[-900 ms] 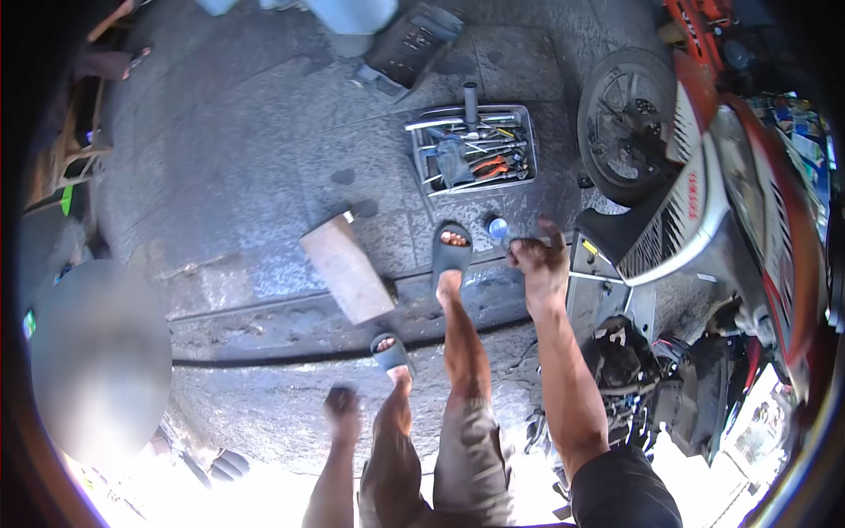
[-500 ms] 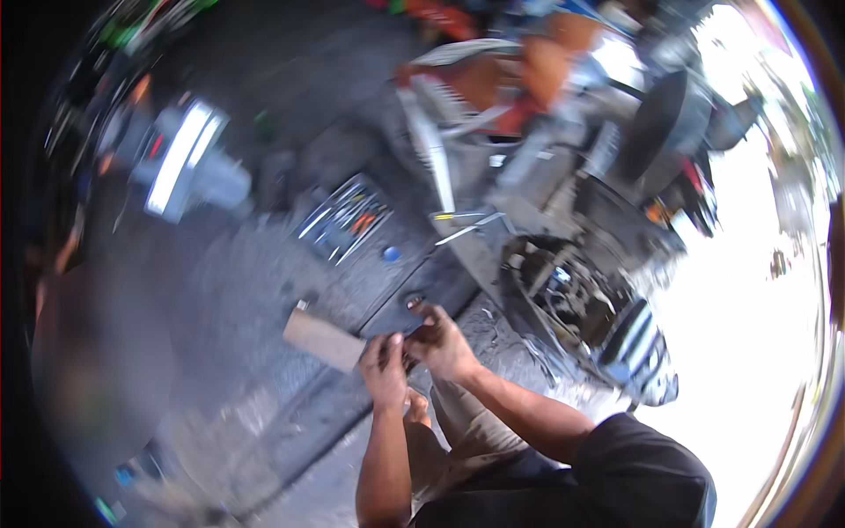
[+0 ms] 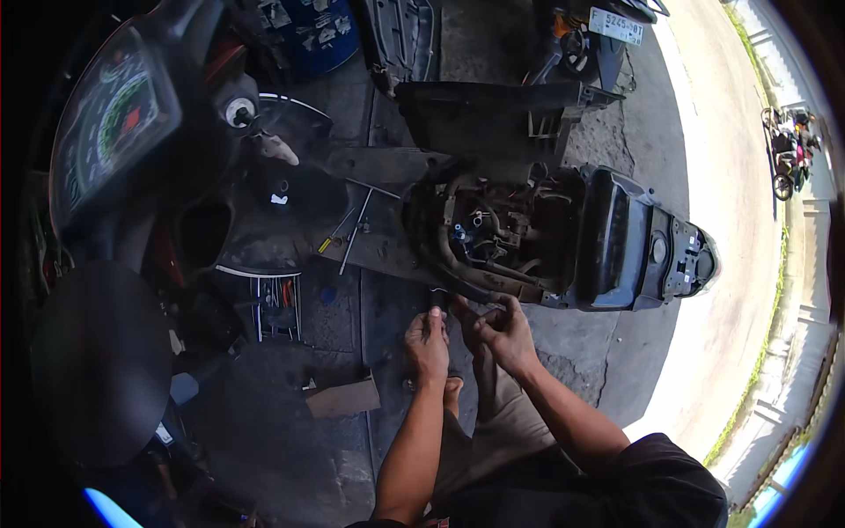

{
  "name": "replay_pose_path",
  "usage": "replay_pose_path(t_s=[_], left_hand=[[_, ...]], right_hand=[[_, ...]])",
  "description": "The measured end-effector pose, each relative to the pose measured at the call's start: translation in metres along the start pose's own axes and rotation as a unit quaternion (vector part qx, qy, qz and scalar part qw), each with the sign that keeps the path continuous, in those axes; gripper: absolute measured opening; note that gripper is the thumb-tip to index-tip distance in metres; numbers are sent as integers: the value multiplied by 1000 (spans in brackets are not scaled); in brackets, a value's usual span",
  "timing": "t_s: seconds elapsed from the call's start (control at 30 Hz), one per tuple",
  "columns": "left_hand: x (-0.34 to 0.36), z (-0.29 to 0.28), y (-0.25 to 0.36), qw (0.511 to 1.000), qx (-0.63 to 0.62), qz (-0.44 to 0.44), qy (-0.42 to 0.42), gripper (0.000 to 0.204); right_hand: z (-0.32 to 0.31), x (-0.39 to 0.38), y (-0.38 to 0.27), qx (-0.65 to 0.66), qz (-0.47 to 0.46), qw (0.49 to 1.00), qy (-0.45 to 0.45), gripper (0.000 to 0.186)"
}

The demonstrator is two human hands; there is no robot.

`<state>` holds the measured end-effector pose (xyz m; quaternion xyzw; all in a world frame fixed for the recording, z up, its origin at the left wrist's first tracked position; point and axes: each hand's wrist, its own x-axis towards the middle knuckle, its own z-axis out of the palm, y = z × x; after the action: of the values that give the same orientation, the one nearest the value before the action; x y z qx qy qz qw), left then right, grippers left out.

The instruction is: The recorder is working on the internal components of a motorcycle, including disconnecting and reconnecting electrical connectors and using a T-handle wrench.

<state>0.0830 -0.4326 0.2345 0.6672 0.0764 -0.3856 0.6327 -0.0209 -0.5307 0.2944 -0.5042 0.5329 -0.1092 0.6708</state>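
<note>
My left hand (image 3: pixel 428 348) is closed around a small dark cylindrical part (image 3: pixel 437 298) with a pale rim, its upper end poking above the thumb. To its right, my right hand (image 3: pixel 508 341) is curled with thumb and fingers together; whatever it may grip is too small to make out. The hands are apart, close to the near side of a scooter's open engine bay (image 3: pixel 502 224), where hoses, cables and metal parts show. On the scooter's footboard lie a T-handle wrench (image 3: pixel 354 236) and a screwdriver with a yellow handle (image 3: pixel 327 244).
A tray of tools (image 3: pixel 278 308) lies left on the dark floor, near a round blue object (image 3: pixel 328 296). Closer in is a cardboard piece (image 3: pixel 343 399). The scooter's dashboard (image 3: pixel 114 119) looms at upper left; a dark panel (image 3: pixel 475 117) stands beyond the bay.
My view has swung, and the blur has cleared. My hands were together near the cardboard; now they are apart beside the scooter, the dark part showing in my left.
</note>
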Motion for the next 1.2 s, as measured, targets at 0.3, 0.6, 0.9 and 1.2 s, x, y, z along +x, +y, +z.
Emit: replay_pose_path(t_s=[0.3,0.6,0.9,1.2], left_hand=[[146,81,8,802,515,256,-159,66],[213,100,47,664,655,112,-344,65],[225,95,45,750,489,205,-395,31],[226,101,60,714,514,202,-430,29]], right_hand=[[-69,124,2,20,63,997,48,47],[-29,172,31,102,72,988,91,45],[-18,191,35,-94,-62,989,90,46],[-15,201,41,-142,-62,985,78,47]])
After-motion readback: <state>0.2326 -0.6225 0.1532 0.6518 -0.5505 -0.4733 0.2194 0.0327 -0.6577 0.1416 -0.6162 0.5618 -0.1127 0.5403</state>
